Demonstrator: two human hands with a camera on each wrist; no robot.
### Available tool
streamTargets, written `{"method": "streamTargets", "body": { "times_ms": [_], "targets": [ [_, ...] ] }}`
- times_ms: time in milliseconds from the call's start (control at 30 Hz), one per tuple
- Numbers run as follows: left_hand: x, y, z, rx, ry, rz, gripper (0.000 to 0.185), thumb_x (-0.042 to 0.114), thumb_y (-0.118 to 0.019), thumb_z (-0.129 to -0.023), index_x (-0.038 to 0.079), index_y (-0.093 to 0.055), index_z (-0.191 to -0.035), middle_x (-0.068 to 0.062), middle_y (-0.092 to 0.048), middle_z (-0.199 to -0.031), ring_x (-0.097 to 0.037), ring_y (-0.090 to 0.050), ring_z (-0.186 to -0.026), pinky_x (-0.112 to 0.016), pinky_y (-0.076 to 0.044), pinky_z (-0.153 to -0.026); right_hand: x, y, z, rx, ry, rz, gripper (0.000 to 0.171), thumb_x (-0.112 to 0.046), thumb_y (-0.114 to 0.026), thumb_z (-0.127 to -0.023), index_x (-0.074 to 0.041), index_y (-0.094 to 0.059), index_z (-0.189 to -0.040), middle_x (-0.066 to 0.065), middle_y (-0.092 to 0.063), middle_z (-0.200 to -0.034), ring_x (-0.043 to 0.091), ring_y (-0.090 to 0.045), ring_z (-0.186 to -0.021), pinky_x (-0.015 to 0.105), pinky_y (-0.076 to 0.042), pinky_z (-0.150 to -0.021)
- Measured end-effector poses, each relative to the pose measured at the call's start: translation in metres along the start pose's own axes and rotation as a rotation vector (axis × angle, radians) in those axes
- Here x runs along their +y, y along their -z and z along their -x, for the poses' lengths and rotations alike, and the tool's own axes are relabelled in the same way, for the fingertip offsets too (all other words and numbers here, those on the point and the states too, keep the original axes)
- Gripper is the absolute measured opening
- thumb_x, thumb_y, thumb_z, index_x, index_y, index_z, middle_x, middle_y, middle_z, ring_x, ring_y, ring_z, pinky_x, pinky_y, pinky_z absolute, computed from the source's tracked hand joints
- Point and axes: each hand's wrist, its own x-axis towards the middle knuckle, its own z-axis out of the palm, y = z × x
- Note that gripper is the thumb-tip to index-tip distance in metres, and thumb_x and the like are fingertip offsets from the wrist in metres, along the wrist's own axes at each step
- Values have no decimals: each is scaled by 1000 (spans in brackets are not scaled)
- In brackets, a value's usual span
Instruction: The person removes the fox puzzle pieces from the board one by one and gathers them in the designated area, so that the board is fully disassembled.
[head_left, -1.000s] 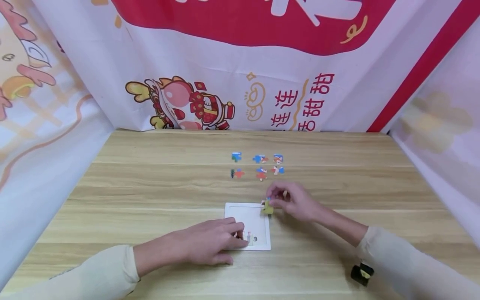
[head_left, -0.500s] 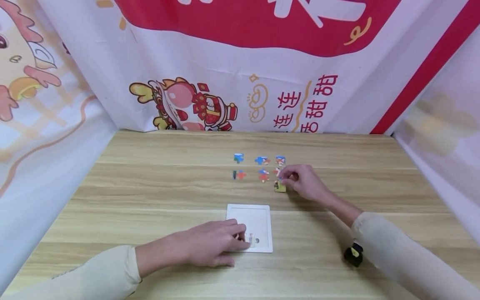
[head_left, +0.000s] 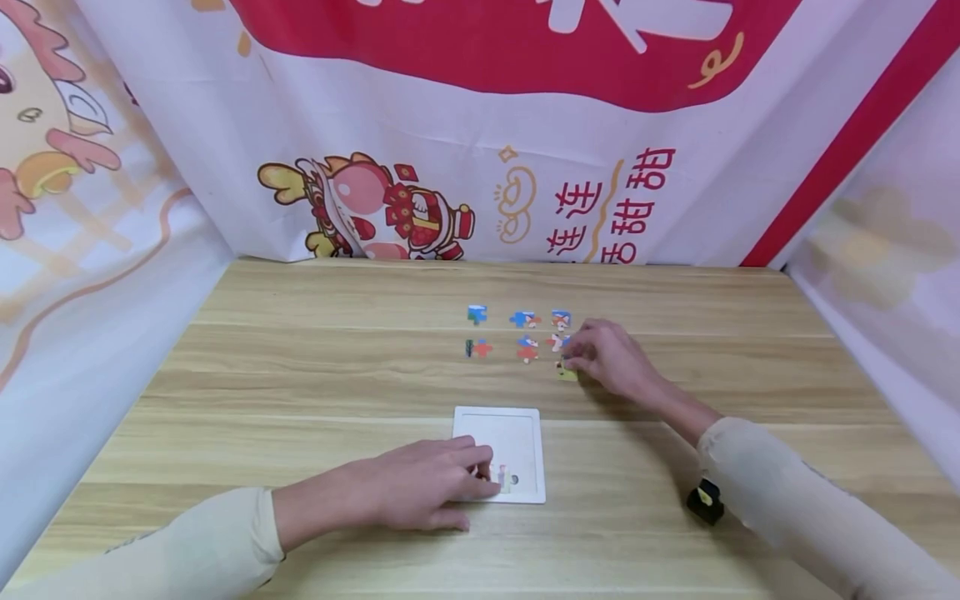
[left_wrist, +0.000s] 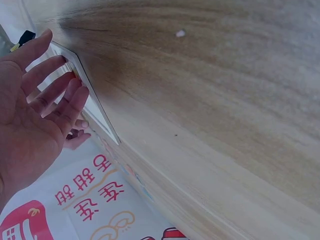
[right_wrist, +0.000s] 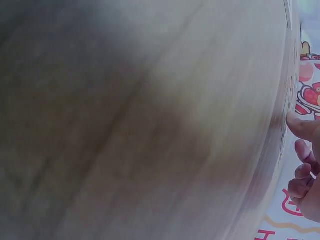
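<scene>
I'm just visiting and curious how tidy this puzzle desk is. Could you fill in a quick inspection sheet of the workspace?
Surface: wooden table, light grain.
Job's things: white puzzle tray, nearly bare; yellow-green piece; six loose pieces in two rows.
Clutter: nothing seen.
Hands: left hand rests flat on the tray; right hand at the yellow-green piece, grip unclear.
Cables: nothing seen.
Surroundings: printed cartoon banners behind and beside.

L hand (head_left: 420, 487) flat, R hand (head_left: 607, 358) curled

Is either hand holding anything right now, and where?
The right hand pinches the yellow puzzle piece at its near edge. The left hand only rests flat on the white tray.
</scene>
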Motion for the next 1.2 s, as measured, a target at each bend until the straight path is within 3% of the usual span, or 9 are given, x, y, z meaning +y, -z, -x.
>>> {"method": "streamTargets", "body": {
  "times_ms": [167,333,433,633,933,1200],
  "targets": [
    [-2,1,-1,-15,69,132,38,32,-76,-96,20,-73,-131,8,-57,-114,-5,-51,-101,-19,-47,-90,-5,3,4,26,26,16,15,-12,-85,-87,-7,-81,-101,2,-68,-89,19,-60,-83,35,-54,-73],
    [-7,2,-3,-18,156,320,39,27,-75,-97,15,-72,-134,5,-59,-123,-4,-54,-106,-21,-48,-95,-10,6,18,-4,94,-115,14,-3,-80,-90,-3,-80,-103,-1,-66,-79,14,-57,-70,28,-51,-61],
    [-11,2,-3,22,175,358,32,22,-73,-98,12,-74,-128,3,-61,-123,-5,-55,-107,-23,-49,-96,-15,6,31,-52,168,-179,15,-1,-80,-89,-1,-79,-104,-1,-68,-79,10,-58,-69,24,-52,-60],
    [-17,0,2,126,112,231,20,13,-75,-96,10,-80,-115,3,-62,-111,-7,-56,-98,-21,-51,-89,-38,-2,55,-149,239,-235,13,-5,-80,-90,-7,-79,-102,-6,-70,-86,6,-56,-72,23,-52,-62],
    [-22,-3,12,100,5,49,26,24,-79,-92,13,-80,-116,0,-64,-116,-9,-56,-100,-23,-50,-92,-76,-25,69,-253,317,-250,14,-10,-80,-91,-10,-81,-105,-8,-68,-92,4,-54,-73,20,-49,-63],
    [-22,-1,15,80,-8,24,31,28,-78,-93,18,-78,-122,1,-64,-126,-11,-55,-106,-26,-50,-95,-90,-38,72,-250,351,-138,16,-20,-82,-90,-11,-82,-103,-6,-67,-98,5,-54,-78,17,-47,-67]
  ]
}}
